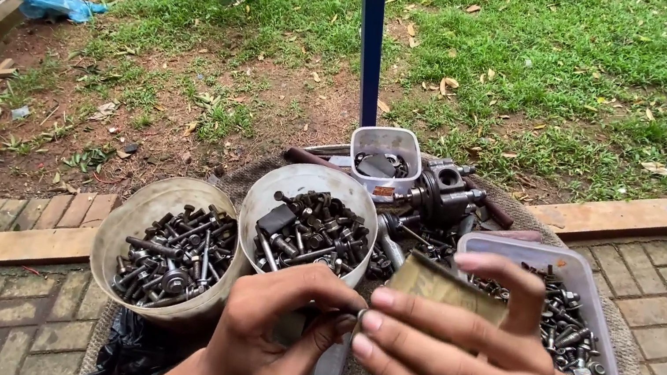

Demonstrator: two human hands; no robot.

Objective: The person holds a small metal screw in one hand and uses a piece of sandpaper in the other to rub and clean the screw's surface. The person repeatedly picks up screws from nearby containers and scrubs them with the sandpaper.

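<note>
My right hand (458,359) grips a folded piece of olive-brown sandpaper-like sheet (434,286) in front of me, thumb up on its far edge. My left hand (275,330) pinches something small against that sheet's left edge; the item is hidden by my fingers. Just beyond my hands stand two round tubs of dark bolts and nuts, one beige (134,218) and one white (299,178). A clear rectangular tub (592,300) of screws sits right of my hands.
A small clear tub (390,143) with a few parts and a grey metal engine part (444,194) lie behind. A blue pole (370,33) rises from the grass. Brick paving and a wooden edging plank (650,215) surround the spot.
</note>
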